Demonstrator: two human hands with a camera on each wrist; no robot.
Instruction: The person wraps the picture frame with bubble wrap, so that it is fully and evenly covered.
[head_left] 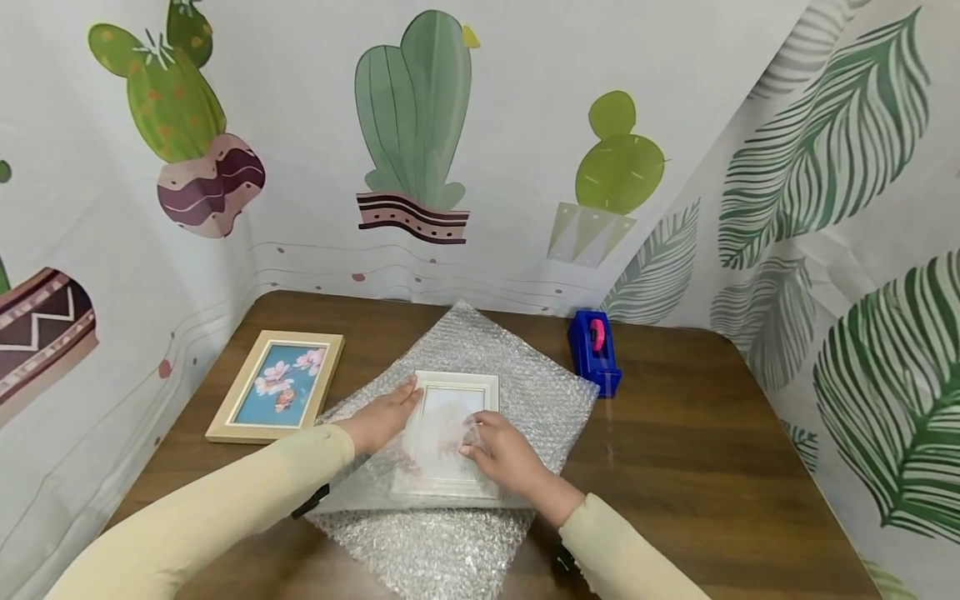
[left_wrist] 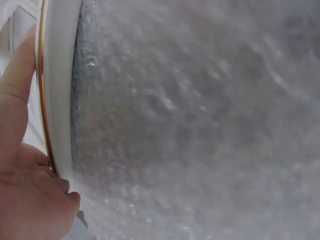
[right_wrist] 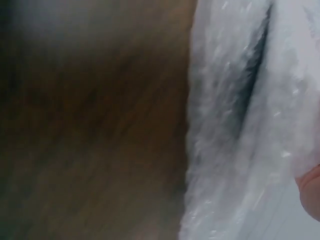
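A white picture frame lies on a sheet of bubble wrap turned like a diamond on the table. The near part of the sheet is folded over the frame, blurring its lower half. My left hand holds the frame at its upper left; in the left wrist view one finger reaches along the gold-lined edge and the others curl at its corner. With thumb and fingers, my right hand pinches the folded bubble wrap over the frame's right side. Only a fingertip shows in the right wrist view.
A wooden frame with a flower picture lies on the left of the brown table. The blue tape dispenser, with a pink roll, stands at the back right, by the wrap's right corner. A cactus-printed cloth hangs behind the table.
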